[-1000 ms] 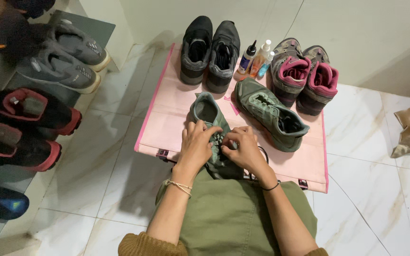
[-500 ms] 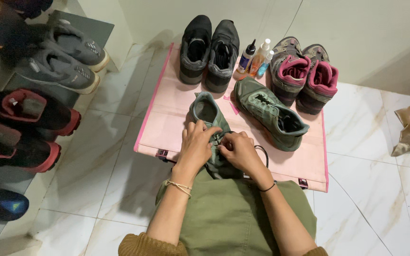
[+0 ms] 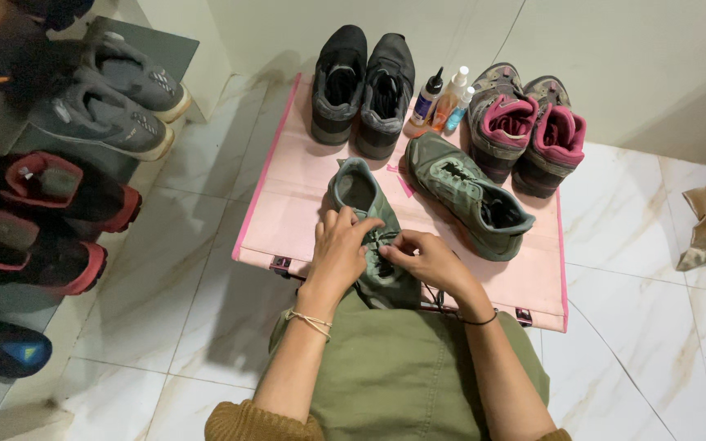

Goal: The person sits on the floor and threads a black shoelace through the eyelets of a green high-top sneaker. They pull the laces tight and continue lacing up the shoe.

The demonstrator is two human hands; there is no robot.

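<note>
Barely shifted, both hands, left hand (image 3: 341, 249) and right hand (image 3: 426, 260), stay pinching the green shoe's (image 3: 369, 233) laces.

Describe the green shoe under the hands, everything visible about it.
The green shoe is a muted grey-green low-top sneaker, seemingly of fabric or suede, with dark laces. It lies at the near edge of the pink mat, its opening toward the far shoes and its front toward the person's lap. The grey inside shows and is empty. The left hand rests over its lace area, and the right hand pinches the laces with its fingers. Its front is hidden by the hands.
</note>
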